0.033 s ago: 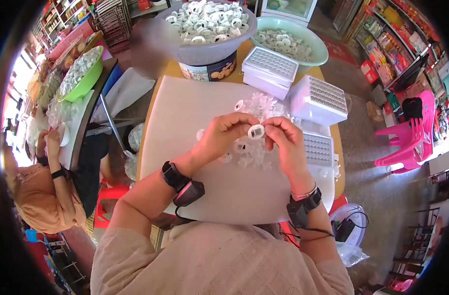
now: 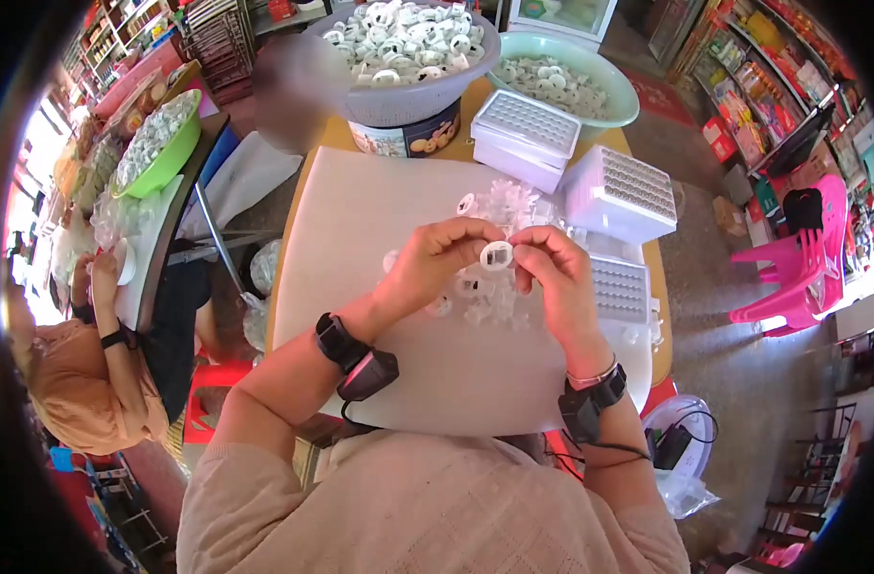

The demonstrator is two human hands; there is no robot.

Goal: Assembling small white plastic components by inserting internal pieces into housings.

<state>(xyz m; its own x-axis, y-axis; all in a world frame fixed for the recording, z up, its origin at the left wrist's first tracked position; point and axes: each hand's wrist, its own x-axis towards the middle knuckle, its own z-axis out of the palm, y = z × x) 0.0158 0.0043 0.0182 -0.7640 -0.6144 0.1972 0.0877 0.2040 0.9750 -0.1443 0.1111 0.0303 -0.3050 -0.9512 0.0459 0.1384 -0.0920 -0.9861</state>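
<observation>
Between both hands, over the white-covered table (image 2: pixel 360 201), is a small round white plastic part (image 2: pixel 496 255) with a dark rectangular opening. My left hand (image 2: pixel 435 258) pinches its left side between thumb and fingers. On the opposite side, my right hand (image 2: pixel 552 272) grips its edge the same way. Below and behind the hands lies a loose heap of clear plastic pieces (image 2: pixel 510 203). A few more round white parts lie around it, one of them (image 2: pixel 467 205) just above my fingers.
A grey basin (image 2: pixel 399 103) piled with white parts stands on a printed tub (image 2: pixel 408 137) at the back. Beside it is a pale green basin (image 2: pixel 614 100). Stacked white trays (image 2: pixel 621 206) line the right. A co-worker (image 2: pixel 102 383) sits at a left table; a pink chair (image 2: pixel 800 258) stands right.
The white part has shifted and tilted very slightly between my fingers. Both hands keep their grip in nearly the same place.
</observation>
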